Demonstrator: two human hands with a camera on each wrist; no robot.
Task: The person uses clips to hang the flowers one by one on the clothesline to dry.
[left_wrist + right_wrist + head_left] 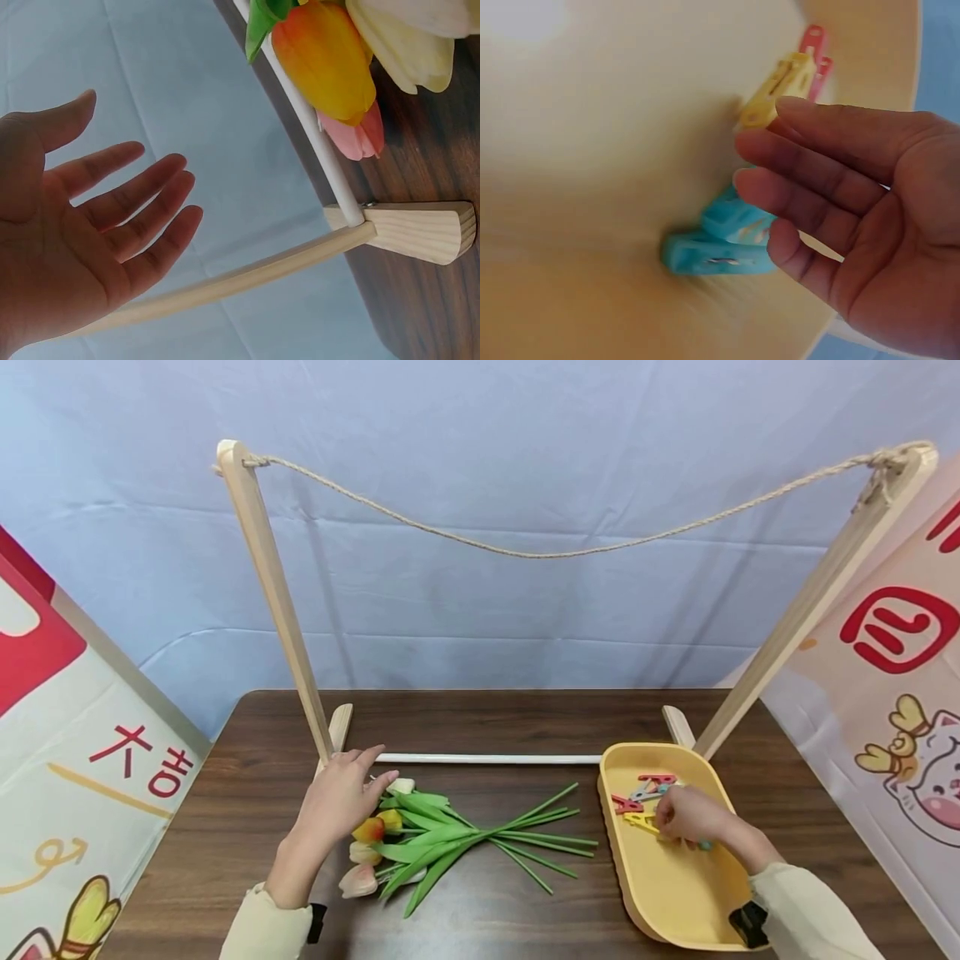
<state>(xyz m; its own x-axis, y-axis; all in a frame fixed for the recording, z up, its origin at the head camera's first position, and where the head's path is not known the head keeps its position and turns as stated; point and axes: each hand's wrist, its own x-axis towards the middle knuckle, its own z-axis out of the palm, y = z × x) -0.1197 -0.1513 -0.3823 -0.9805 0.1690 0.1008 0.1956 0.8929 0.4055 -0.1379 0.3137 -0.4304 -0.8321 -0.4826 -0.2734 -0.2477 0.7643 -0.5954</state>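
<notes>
My right hand is down in the yellow tray, among plastic clothespins. In the right wrist view its thumb and index finger are at one end of a yellow clothespin; whether they pinch it is unclear. Two teal clothespins lie by the other fingertips, and pink-red clothespins are just beyond. My left hand hovers near the tulip heads with spread, relaxed fingers and holds nothing. Artificial tulips in orange-yellow, white and pink lie on the table, green stems pointing right.
A wooden frame stands on the brown table, with a left post and a right post. A twine rope sags between their tops. A white rod joins the posts low down, behind the tulips. Printed banners flank the table.
</notes>
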